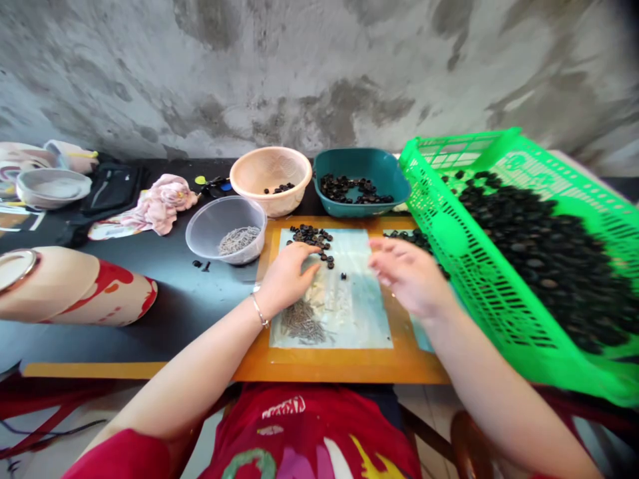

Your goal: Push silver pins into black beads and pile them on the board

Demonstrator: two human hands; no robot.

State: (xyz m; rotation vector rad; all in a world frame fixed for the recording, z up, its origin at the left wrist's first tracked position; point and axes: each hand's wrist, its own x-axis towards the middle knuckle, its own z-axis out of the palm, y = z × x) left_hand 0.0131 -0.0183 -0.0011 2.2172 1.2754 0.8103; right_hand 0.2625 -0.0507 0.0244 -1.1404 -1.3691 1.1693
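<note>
My left hand rests over a pale sheet on the orange-edged board, thumb and forefinger apart. Its fingertips are beside a pile of small black round parts. Below that palm lies a heap of thin metal pins. One black part sits alone on the sheet between my hands. To the right, my right hand is raised over the sheet's edge, slightly blurred. Its fingers are curled and drawn together; what they hold, if anything, I cannot make out.
A green basket full of black parts stands at the right. Behind the board are a teal basin, a peach bowl and a clear bowl of pins. At the left are a large cup and a pink cloth.
</note>
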